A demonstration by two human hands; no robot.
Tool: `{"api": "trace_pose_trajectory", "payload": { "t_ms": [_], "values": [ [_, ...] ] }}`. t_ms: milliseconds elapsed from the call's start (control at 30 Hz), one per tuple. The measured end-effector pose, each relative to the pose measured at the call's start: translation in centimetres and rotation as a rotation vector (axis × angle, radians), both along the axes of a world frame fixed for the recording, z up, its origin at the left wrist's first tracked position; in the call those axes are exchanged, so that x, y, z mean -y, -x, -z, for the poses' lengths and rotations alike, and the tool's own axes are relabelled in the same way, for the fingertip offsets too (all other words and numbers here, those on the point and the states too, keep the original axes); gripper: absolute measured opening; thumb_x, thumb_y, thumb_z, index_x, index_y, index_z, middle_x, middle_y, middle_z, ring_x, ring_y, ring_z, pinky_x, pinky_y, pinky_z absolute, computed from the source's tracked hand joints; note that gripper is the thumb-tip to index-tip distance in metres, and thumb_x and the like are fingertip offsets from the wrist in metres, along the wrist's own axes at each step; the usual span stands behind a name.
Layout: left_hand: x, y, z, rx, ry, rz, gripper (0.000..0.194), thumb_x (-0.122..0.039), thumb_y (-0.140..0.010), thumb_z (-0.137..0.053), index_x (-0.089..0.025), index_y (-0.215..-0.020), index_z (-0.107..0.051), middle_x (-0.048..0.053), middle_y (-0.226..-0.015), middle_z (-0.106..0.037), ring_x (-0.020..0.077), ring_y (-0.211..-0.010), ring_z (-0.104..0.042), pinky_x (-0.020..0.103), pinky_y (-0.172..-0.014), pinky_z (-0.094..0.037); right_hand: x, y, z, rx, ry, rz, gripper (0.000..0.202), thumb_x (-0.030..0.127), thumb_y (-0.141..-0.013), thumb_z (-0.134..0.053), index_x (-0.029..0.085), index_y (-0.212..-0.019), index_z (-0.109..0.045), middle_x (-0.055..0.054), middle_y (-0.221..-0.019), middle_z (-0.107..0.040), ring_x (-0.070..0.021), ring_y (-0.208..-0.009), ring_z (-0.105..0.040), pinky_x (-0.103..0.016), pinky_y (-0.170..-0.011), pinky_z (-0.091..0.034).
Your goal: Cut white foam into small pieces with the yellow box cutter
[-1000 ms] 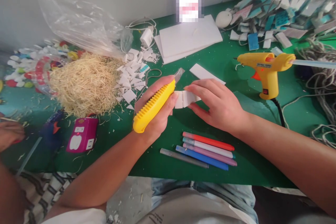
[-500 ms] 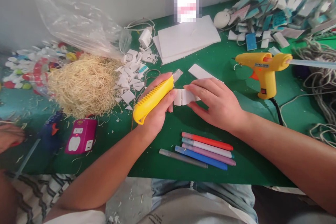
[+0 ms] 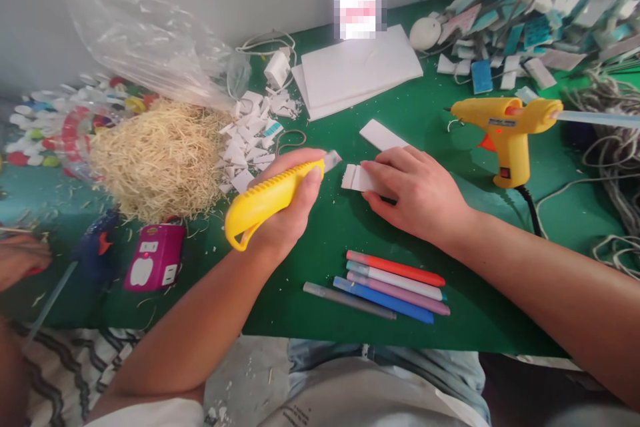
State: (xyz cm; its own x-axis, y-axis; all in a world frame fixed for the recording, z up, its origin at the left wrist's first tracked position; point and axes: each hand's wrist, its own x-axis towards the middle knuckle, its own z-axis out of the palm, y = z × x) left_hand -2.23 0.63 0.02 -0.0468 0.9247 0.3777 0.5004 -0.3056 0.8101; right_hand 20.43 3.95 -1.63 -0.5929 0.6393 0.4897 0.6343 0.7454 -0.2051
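My left hand (image 3: 293, 207) is closed around a yellow utility knife (image 3: 273, 200), its blade pointing up and to the right. Just right of the blade tip, my right hand (image 3: 413, 183) grips a small white foam strip (image 3: 361, 178) down at the green tabletop. A groove crosses that strip near its left end, and my fingers cover its right part. The blade and the strip are apart. Behind my right hand lies another white foam strip (image 3: 383, 135), partly hidden by the fingers.
Several markers (image 3: 390, 287) lie in front of me. A yellow glue gun (image 3: 505, 133) rests at right, its cord trailing. White foam scraps (image 3: 250, 140), a straw heap (image 3: 160, 157) and a magenta power adapter (image 3: 154, 257) are at left. White sheets (image 3: 360, 73) lie behind; a co-worker's hand (image 3: 23, 257) shows far left.
My left hand has drawn away left and down from the foam strip with the knife. The strip, once between both hands, is now lower and held by my right hand alone.
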Motion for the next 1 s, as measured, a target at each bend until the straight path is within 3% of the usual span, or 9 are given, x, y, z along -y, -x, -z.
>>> {"api": "trace_pose_trajectory", "payload": {
  "t_ms": [100, 267, 667, 867, 1000],
  "values": [
    [0.2, -0.5, -0.5, -0.130, -0.032, 0.013, 0.034, -0.051, -0.099, -0.059, -0.023, -0.109, -0.075, 0.003, -0.103, -0.079, 0.0183, -0.090, -0.076, 0.028, -0.084, -0.063, -0.1, 0.1, -0.1, 0.063, 0.068, 0.025, 0.030, 0.026, -0.093, -0.058, 0.010, -0.111, -0.076, -0.016, -0.103, -0.071, -0.0276, -0.089, -0.062, -0.041, -0.078, -0.054],
    [0.1, -1.3, -0.8, -0.196, -0.051, 0.087, 0.024, -0.035, -0.096, -0.063, -0.018, -0.109, -0.075, 0.005, -0.109, -0.081, 0.0165, -0.089, -0.078, 0.025, -0.087, -0.064, 0.0, 0.3, -0.4, 0.121, 0.167, 0.054, 0.027, 0.027, -0.093, -0.058, 0.013, -0.107, -0.076, -0.016, -0.104, -0.070, -0.0287, -0.091, -0.059, -0.042, -0.081, -0.053],
    [-0.5, -1.5, 0.2, -0.218, -0.156, 0.171, 0.019, -0.023, -0.092, -0.070, -0.015, -0.108, -0.075, 0.006, -0.107, -0.081, 0.0159, -0.096, -0.078, 0.020, -0.090, -0.062, 0.0, 0.4, -0.4, 0.149, 0.185, 0.069, 0.030, 0.031, -0.096, -0.056, 0.012, -0.106, -0.076, -0.017, -0.105, -0.069, -0.0283, -0.092, -0.057, -0.041, -0.081, -0.051],
    [-0.5, -1.7, 0.3, -0.331, -0.215, 0.226, 0.020, -0.020, -0.093, -0.065, -0.015, -0.110, -0.074, 0.006, -0.106, -0.081, 0.0156, -0.094, -0.078, 0.021, -0.091, -0.062, 0.1, 0.4, -0.3, 0.158, 0.182, 0.079, 0.030, 0.032, -0.096, -0.056, 0.014, -0.109, -0.076, -0.016, -0.105, -0.067, -0.0277, -0.092, -0.055, -0.040, -0.080, -0.050],
    [-0.4, -1.8, 0.2, -0.375, -0.240, 0.186, 0.021, -0.019, -0.094, -0.063, -0.016, -0.111, -0.073, 0.006, -0.109, -0.081, 0.0161, -0.095, -0.079, 0.021, -0.092, -0.062, 0.1, 0.5, -0.4, 0.157, 0.186, 0.073, 0.030, 0.033, -0.096, -0.056, 0.014, -0.108, -0.076, -0.016, -0.105, -0.066, -0.0274, -0.092, -0.054, -0.041, -0.080, -0.050]
  ]
}}
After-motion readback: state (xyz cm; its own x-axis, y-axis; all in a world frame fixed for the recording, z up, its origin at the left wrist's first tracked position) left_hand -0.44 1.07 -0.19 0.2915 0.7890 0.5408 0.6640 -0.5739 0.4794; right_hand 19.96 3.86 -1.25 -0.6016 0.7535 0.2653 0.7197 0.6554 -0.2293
